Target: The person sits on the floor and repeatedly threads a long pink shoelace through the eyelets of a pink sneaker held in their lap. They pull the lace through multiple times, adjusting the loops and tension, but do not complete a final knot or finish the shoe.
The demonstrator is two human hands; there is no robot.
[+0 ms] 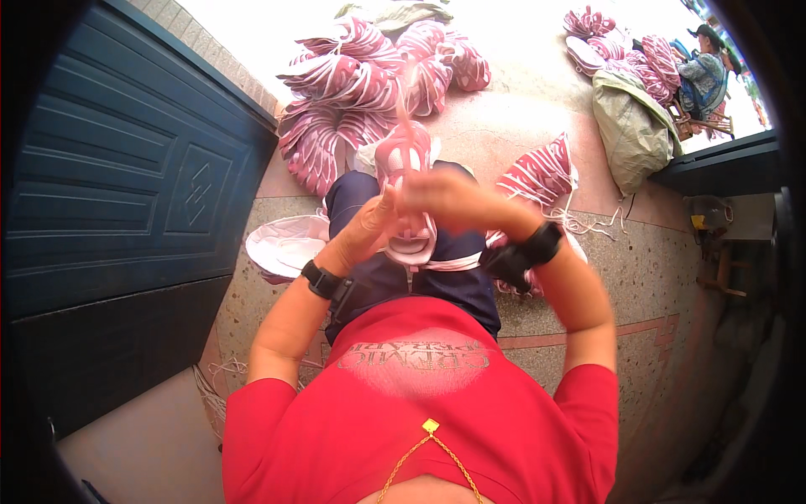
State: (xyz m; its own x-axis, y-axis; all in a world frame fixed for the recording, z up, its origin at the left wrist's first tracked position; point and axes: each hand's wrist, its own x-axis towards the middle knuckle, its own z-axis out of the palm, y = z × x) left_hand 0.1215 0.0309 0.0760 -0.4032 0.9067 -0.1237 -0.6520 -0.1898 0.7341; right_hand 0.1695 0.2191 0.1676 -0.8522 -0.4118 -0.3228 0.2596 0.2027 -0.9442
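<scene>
A pink and white shoe upper (413,244) rests between my knees, toe end away from me. My left hand (369,225) is at its left side, fingertips drawn together near the middle of the upper; whatever they pinch is hidden. Over the upper, my right hand (449,200) is smeared by motion, so its fingers cannot be made out. A thin, blurred pink strip (406,97) rises beyond the hands. Both wrists wear black bands. A white strap (453,265) lies across my right thigh.
Bundled pink and white uppers (353,92) lie heaped ahead. Another bundle (541,172) with loose white laces is at right, and a pale shoe piece (290,244) at left. A dark blue door (134,168) stands left. A sack (634,126) and a seated person (705,76) are far right.
</scene>
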